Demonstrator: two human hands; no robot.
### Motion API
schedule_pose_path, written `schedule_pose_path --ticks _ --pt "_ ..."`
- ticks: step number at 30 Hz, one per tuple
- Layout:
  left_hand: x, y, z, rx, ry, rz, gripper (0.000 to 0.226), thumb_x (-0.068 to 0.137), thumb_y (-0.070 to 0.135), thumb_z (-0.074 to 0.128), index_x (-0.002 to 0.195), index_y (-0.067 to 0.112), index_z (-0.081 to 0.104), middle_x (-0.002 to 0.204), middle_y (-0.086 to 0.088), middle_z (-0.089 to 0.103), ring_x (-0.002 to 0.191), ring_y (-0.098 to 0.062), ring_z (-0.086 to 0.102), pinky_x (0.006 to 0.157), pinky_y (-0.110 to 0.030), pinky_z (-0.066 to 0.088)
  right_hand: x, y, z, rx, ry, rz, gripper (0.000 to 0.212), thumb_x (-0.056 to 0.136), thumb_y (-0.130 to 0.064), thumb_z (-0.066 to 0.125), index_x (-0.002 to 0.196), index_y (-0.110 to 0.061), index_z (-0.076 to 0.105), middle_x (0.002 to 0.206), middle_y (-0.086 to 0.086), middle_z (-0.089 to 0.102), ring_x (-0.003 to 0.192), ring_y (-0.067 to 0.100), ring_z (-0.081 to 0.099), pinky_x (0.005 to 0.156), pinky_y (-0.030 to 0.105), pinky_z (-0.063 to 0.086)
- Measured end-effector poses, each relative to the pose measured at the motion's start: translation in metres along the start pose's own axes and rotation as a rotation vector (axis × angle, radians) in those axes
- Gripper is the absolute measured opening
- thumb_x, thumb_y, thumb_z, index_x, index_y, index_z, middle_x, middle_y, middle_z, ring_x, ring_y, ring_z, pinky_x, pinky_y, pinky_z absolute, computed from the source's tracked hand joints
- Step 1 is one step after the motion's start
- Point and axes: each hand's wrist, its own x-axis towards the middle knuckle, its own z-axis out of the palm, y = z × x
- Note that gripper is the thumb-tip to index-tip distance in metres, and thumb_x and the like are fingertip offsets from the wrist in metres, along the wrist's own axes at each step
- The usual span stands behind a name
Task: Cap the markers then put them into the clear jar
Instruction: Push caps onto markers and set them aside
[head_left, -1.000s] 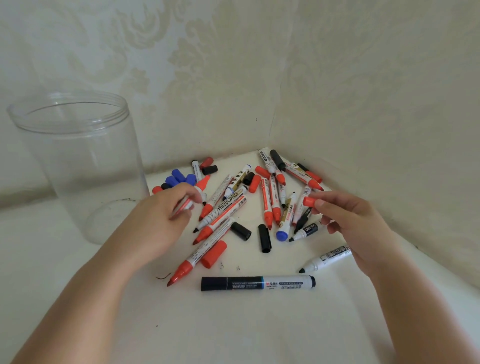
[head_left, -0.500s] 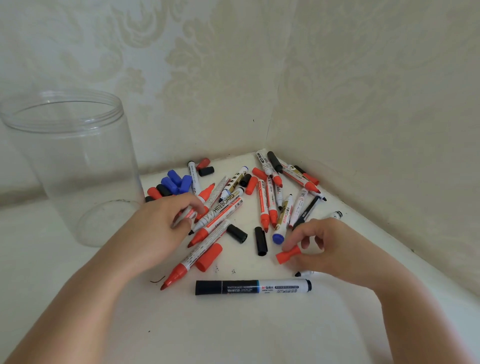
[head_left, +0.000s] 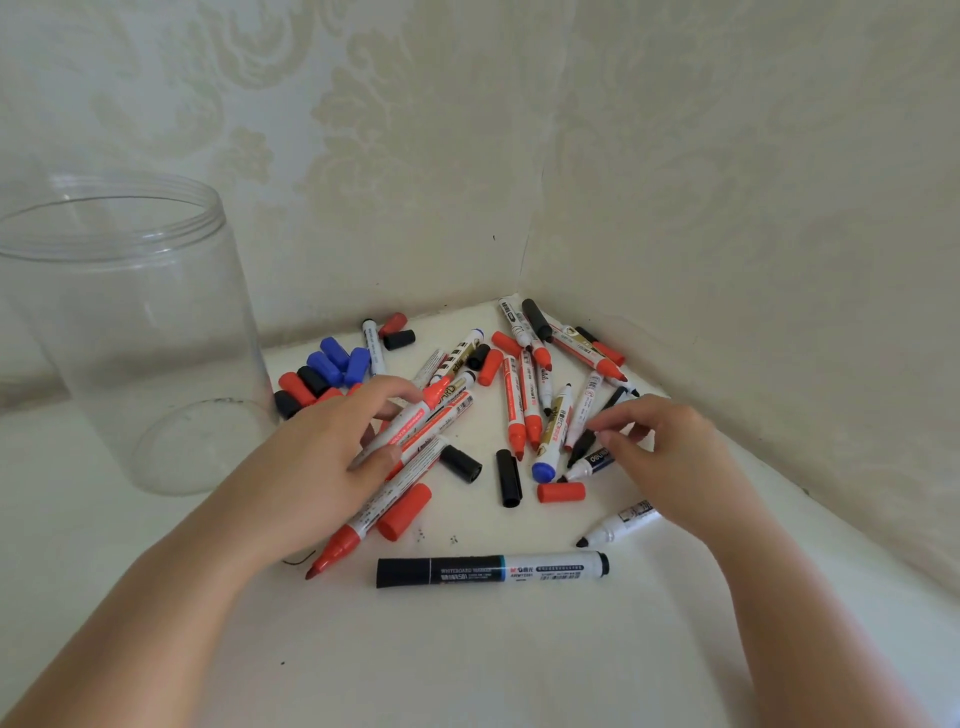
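The clear jar (head_left: 156, 332) stands empty at the left. A heap of uncapped red, black and blue markers (head_left: 519, 410) lies in the wall corner. My left hand (head_left: 317, 462) grips an uncapped red marker (head_left: 415, 415), its red tip pointing away from me. My right hand (head_left: 675, 457) reaches into the heap, and its thumb and forefinger pinch a thin black marker (head_left: 581, 448). A red cap (head_left: 561, 491) lies loose just left of that hand. A capped black whiteboard marker (head_left: 493, 570) lies nearest me.
Loose caps are scattered about: blue ones (head_left: 337, 359) behind my left hand, a large red one (head_left: 404, 512), two black ones (head_left: 460, 462) in the middle. Patterned walls close the surface at the back and right. An uncapped black-tipped marker (head_left: 618, 526) lies under my right wrist.
My right hand let the red cap drop onto the surface and moved back up into the heap to the thin black marker. My left hand kept its hold on the red marker.
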Motion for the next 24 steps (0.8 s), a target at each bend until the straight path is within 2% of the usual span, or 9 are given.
schedule_pose_path --ticks 4,8,10,14,18,21,24 --pt "0.002 -0.005 -0.001 -0.004 0.089 -0.063 0.035 0.086 0.02 0.057 0.116 0.035 0.049 0.102 0.023 0.056 0.087 0.008 0.05 0.068 -0.005 0.034 0.004 0.005 -0.002 0.027 0.104 0.045 0.021 0.087 -0.01 0.056 0.09 -0.024 0.071 0.077 -0.018 0.053 0.074 0.006 0.049 0.057 0.003 0.034" --pt "0.002 -0.006 -0.005 -0.001 0.176 -0.064 0.028 0.083 0.011 0.061 0.101 0.032 0.055 0.086 0.027 0.055 0.079 0.013 0.05 0.062 -0.003 0.036 0.003 0.0 0.008 0.019 0.043 -0.003 0.018 0.086 -0.012 0.058 0.091 -0.022 0.072 0.082 -0.015 0.059 0.076 0.003 0.05 0.061 0.002 0.035" --pt "0.002 -0.006 -0.006 0.004 0.193 -0.067 0.028 0.082 0.01 0.061 0.095 0.033 0.054 0.085 0.026 0.054 0.081 0.009 0.05 0.061 -0.006 0.035 0.001 -0.007 0.013 0.049 0.011 -0.055 0.014 0.085 -0.014 0.061 0.088 -0.023 0.072 0.078 -0.019 0.058 0.076 0.0 0.05 0.064 0.0 0.034" --pt "0.002 -0.007 -0.005 0.005 0.194 -0.072 0.025 0.083 0.009 0.061 0.093 0.031 0.054 0.085 0.021 0.058 0.082 0.004 0.053 0.062 -0.009 0.033 -0.004 -0.024 0.026 0.041 -0.043 -0.242 0.01 0.082 -0.021 0.067 0.089 -0.026 0.072 0.078 -0.017 0.059 0.08 0.002 0.048 0.072 0.009 0.034" --pt "0.002 -0.006 -0.006 -0.005 0.217 -0.083 0.025 0.083 0.009 0.061 0.094 0.03 0.054 0.087 0.015 0.061 0.079 0.0 0.055 0.064 -0.008 0.035 -0.011 -0.043 0.041 0.002 -0.114 -0.514 0.018 0.083 -0.031 0.06 0.099 -0.03 0.069 0.088 -0.01 0.065 0.084 0.016 0.051 0.078 0.035 0.041" --pt "0.003 -0.005 -0.005 -0.01 0.229 -0.089 0.024 0.082 0.009 0.061 0.092 0.03 0.053 0.082 0.021 0.057 0.077 0.003 0.054 0.065 -0.008 0.035 -0.017 -0.061 0.051 -0.053 -0.171 -0.699 0.026 0.086 -0.036 0.048 0.104 -0.03 0.066 0.098 -0.012 0.066 0.091 0.012 0.045 0.075 0.033 0.036" --pt "0.003 -0.006 -0.004 -0.013 0.217 -0.091 0.024 0.082 0.009 0.061 0.091 0.031 0.053 0.08 0.025 0.055 0.078 0.003 0.055 0.064 -0.009 0.037 -0.021 -0.07 0.061 -0.071 -0.222 -0.799 0.026 0.085 -0.034 0.048 0.1 -0.027 0.068 0.097 -0.01 0.066 0.091 0.01 0.04 0.07 0.032 0.034"
